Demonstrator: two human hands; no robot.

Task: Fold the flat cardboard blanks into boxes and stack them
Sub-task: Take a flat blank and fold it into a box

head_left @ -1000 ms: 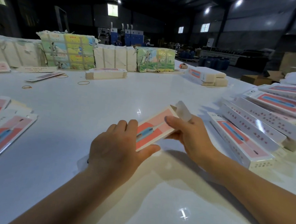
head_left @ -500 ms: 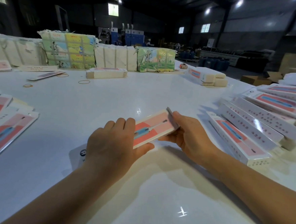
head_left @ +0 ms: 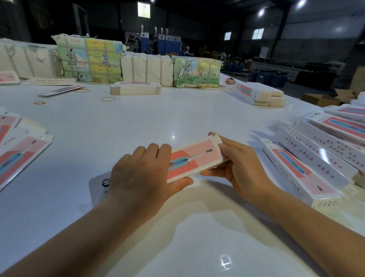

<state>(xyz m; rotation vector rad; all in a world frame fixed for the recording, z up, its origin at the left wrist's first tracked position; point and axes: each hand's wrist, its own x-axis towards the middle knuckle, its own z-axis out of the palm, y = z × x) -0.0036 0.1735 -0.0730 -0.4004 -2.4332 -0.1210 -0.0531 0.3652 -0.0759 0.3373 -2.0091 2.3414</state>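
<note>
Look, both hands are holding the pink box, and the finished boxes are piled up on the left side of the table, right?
Not quite. In the head view both hands, left hand and right hand, do hold the pink box, but the finished boxes are piled on the right side. Flat blanks lie on the left.

Both hands hold a pink box (head_left: 194, 159) above the white table (head_left: 135, 122): left hand (head_left: 144, 176) at seven o'clock, right hand (head_left: 243, 169) at four.

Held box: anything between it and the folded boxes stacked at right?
Head view: only the right hand and bare white table lie between the held box and the folded boxes; nothing else.
</note>
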